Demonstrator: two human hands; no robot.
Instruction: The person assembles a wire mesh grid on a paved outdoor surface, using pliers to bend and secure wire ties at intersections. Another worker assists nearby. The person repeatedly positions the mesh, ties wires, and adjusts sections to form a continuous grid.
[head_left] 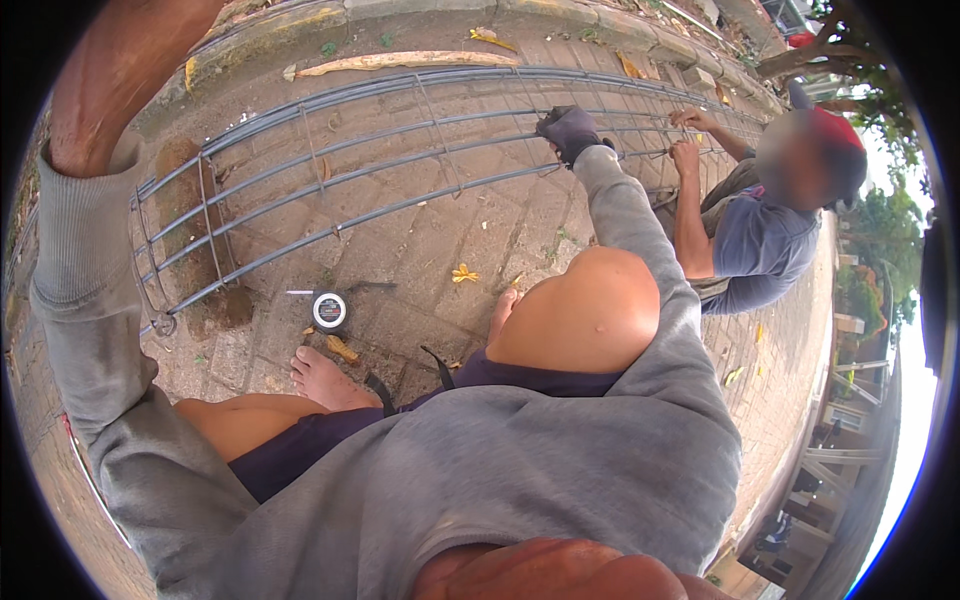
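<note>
Where the gloved right hand [568,133] meets the cage [432,124], the step in hand appears to be steadying or working the thin wire hoops [449,157] that cross its long grey bars [385,214]. The cage lies lengthwise across the brick paving [440,240]. The right hand is positioned part-way along the cage, with its fingers curled closed and gripping it; the exact bar under the grip cannot be made out. The left forearm [120,80] passes the left end of the cage and leaves the view; the left hand is not visible, so the state of its fingers cannot be told.

By judgement, the next move calls for a firm right-hand hold and a check that each hoop sits square to the bars. Coordinate any shift of the cage with the co-worker [780,245], whose hands [686,155] are at the bars toward the right end of the cage.

Under the left end of the cage lies a rough log [197,272]. On the near side of the cage sit a round tape measure [328,311] and a yellow flower [464,274]. Beyond its far side lies a long dry strip [410,62], then the curb [400,10].
</note>
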